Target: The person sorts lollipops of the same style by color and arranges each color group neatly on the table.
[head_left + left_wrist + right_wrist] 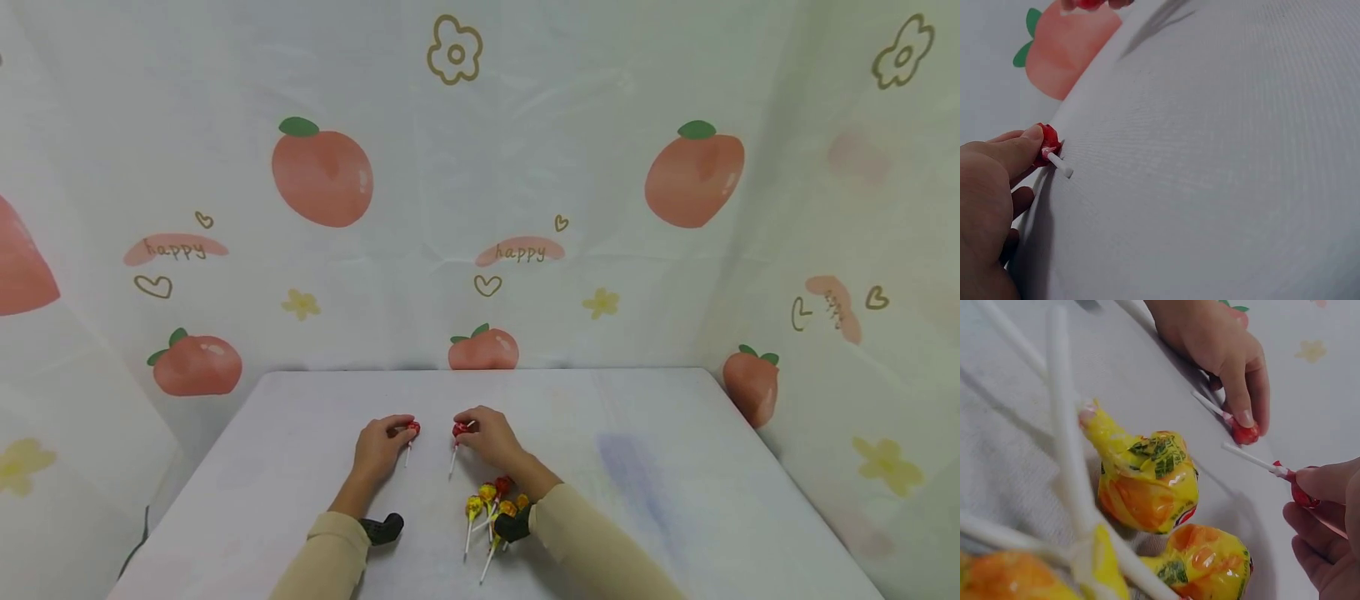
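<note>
My left hand (378, 448) pinches a red-wrapped lollipop (1049, 142) by its candy head, the white stick pointing back toward me. Across a small gap, my right hand (489, 437) grips a second red lollipop (1302, 487) between thumb and fingers, its stick also slanting toward me. Both hands are low over the white table, the left one's lollipop right at the surface. Beneath my right forearm lies a loose pile of lollipops, with yellow-wrapped ones (1147, 481) and a red one (503, 484) among them; the forearm and wrist camera hide part of it.
The white table (300, 500) ends at a back edge against a hanging cloth (420, 183) printed with peaches and flowers. Lollipop sticks (487, 568) in the pile point toward the table's front. A dark cable (135, 550) hangs beside the left table edge.
</note>
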Demonstrator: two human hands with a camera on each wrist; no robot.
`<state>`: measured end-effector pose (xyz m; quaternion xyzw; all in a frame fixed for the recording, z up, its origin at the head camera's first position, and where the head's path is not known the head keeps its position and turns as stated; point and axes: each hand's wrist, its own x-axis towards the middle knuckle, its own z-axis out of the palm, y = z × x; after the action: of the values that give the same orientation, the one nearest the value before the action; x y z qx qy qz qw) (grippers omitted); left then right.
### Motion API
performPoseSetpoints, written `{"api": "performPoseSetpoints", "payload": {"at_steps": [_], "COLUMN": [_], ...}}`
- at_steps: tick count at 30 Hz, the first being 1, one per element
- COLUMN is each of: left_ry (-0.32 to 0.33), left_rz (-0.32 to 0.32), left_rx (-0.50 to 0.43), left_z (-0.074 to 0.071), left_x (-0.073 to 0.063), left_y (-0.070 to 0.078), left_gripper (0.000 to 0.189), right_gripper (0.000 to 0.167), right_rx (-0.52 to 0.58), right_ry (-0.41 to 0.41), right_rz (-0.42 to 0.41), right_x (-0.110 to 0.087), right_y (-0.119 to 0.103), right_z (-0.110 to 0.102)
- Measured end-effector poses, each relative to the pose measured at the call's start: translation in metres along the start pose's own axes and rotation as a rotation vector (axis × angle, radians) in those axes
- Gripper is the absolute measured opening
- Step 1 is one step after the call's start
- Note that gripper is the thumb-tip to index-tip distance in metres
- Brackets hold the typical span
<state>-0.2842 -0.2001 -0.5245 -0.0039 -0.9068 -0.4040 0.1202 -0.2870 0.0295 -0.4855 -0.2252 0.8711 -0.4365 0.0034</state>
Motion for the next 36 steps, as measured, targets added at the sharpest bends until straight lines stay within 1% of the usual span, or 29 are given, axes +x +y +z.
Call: {"api": "performPoseSetpoints", "payload": {"at_steps": [8,15,23,29,36], "left_ry": [-0.006,-0.003,0.0,-0.003,-0.005], "left_rz": [-0.002,-0.003,-0.004,-0.002,0.016], "left_rx": [0.013,0.021,0.017,0.032,0.033], "left_z": [0.0,-0.001,-0.001,-0.003,0.001], "left_x": [0.0,0.001,-0.001,-0.001,0.001], "left_y": [0.0,0.0,0.0,-0.003,-0.003], "left_gripper": [0.026,0.026,0.026,0.027,0.026], "right_gripper": [0.026,0.023,0.022,0.02,0.017], "right_rx": [0.056,0.056,0.074,0.024,-0.002], "right_ry": [-0.024,0.004,0.031,0.066,0.124], "right_rz": [0.09,0.068,0.12,0.135,0.112], "right_x": [0.009,0.017,0.029,0.035,0.036], "right_y": [0.0,-0.003,-0.005,-0.006,-0.006], "right_z": [0.015,0.025,0.036,0.048,0.054]}}
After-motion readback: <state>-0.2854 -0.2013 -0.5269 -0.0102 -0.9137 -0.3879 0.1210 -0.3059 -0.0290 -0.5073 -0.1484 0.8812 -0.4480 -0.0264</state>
